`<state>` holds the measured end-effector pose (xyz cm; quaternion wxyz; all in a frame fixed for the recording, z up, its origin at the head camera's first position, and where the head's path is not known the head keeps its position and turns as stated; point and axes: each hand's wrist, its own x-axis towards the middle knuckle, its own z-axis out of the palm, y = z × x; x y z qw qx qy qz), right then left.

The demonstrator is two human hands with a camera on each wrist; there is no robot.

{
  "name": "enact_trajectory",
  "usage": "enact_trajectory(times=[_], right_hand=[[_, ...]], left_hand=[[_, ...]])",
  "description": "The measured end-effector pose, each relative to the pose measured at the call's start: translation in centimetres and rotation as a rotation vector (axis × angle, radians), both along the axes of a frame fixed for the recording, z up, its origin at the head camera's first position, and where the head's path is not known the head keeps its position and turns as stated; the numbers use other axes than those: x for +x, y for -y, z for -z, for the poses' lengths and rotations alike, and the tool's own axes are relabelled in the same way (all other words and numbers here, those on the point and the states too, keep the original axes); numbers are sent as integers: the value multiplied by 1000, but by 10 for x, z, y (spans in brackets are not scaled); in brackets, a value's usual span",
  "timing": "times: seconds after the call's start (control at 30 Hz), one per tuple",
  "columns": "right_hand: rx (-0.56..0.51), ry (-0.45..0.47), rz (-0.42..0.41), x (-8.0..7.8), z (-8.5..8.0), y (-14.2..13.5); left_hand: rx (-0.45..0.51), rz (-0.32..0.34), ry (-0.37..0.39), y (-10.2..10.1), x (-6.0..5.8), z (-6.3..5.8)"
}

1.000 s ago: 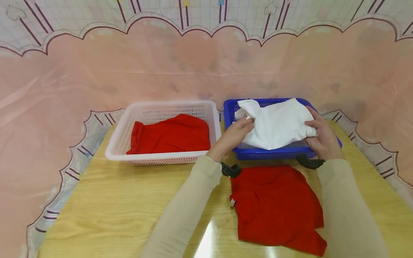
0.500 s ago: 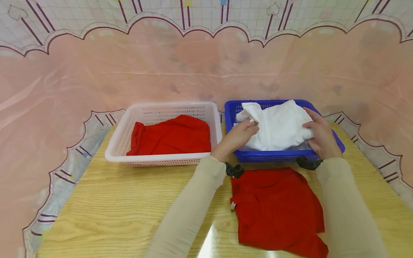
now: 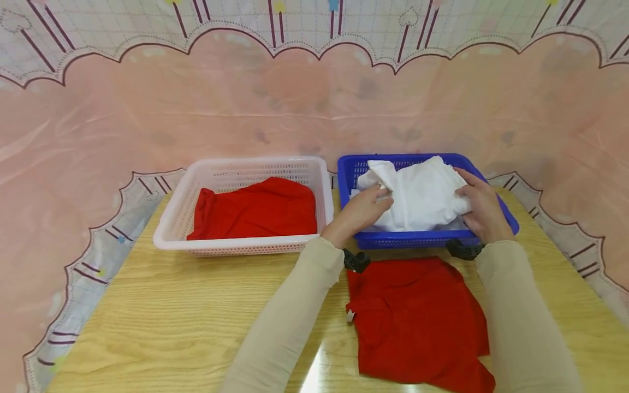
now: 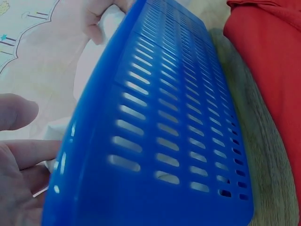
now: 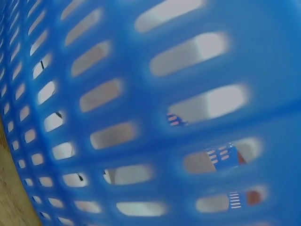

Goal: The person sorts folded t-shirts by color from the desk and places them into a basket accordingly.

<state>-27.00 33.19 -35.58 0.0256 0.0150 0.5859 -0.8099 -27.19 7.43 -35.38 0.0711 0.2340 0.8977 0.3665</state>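
A bunched white garment (image 3: 422, 194) lies in the blue basket (image 3: 393, 240), one corner standing up at its left. My left hand (image 3: 361, 213) reaches over the basket's front left rim, fingertips at the garment's near left edge. In the left wrist view, the thumb and fingers of my left hand (image 4: 21, 160) are spread apart, with a white fold just beyond them. My right hand (image 3: 481, 207) grips the garment's right end, thumb on top and fingers partly hidden behind. The right wrist view is filled by the slotted wall of the blue basket (image 5: 155, 127).
To the left stands a white basket (image 3: 245, 245) with a red garment (image 3: 260, 210) inside. Another red garment (image 3: 417, 322), showing a small white tag, lies flat on the wooden table (image 3: 196, 316) between my forearms. A patterned pink cloth (image 3: 221, 109) hangs behind.
The white garment has sunk lower into the blue basket, and both hands have come down with it. My right hand has shifted slightly left. The view has also moved a little.
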Motion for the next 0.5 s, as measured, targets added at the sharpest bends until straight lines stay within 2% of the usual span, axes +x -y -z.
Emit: enact_trajectory(times=[0.5], right_hand=[[76, 32, 19, -2, 3, 0]], left_hand=[[-52, 31, -48, -2, -2, 2]])
